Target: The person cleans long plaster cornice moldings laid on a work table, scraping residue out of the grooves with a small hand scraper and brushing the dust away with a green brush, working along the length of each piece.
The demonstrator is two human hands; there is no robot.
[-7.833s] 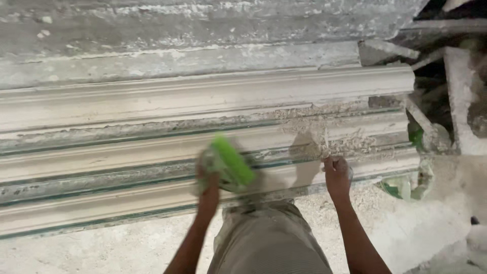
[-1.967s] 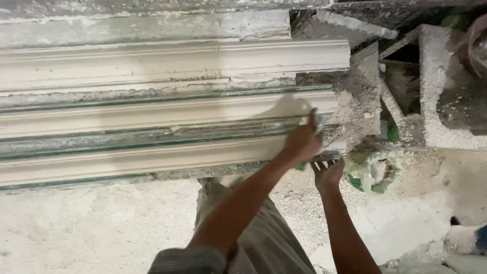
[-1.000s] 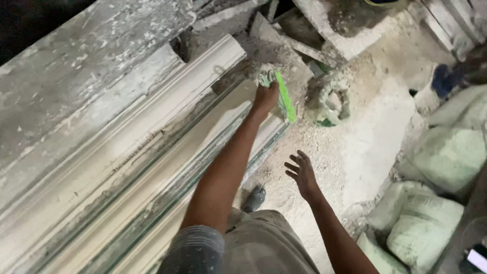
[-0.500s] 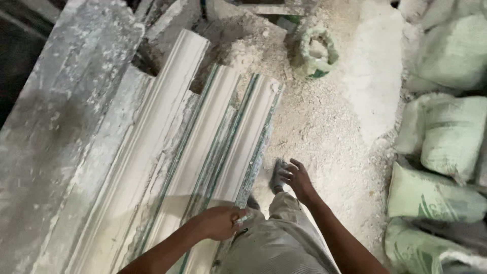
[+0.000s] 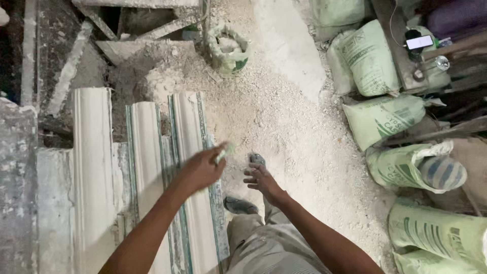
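Over the right edge of the moulding strips (image 5: 190,167), left hand (image 5: 202,170) has fingers clamped on a small green tool (image 5: 225,150), mostly hidden & blurred. Right hand (image 5: 259,178) hovers beside it above the dusty floor (image 5: 284,116), fingers loosely apart, holding nothing. Sacks (image 5: 385,119) stacked w/ a phone (image 5: 419,41) at right.

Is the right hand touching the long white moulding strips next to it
Apart. In the head view the right hand hangs open over the dusty floor, with bare ground and a sandalled foot between it and the nearest moulding strip.
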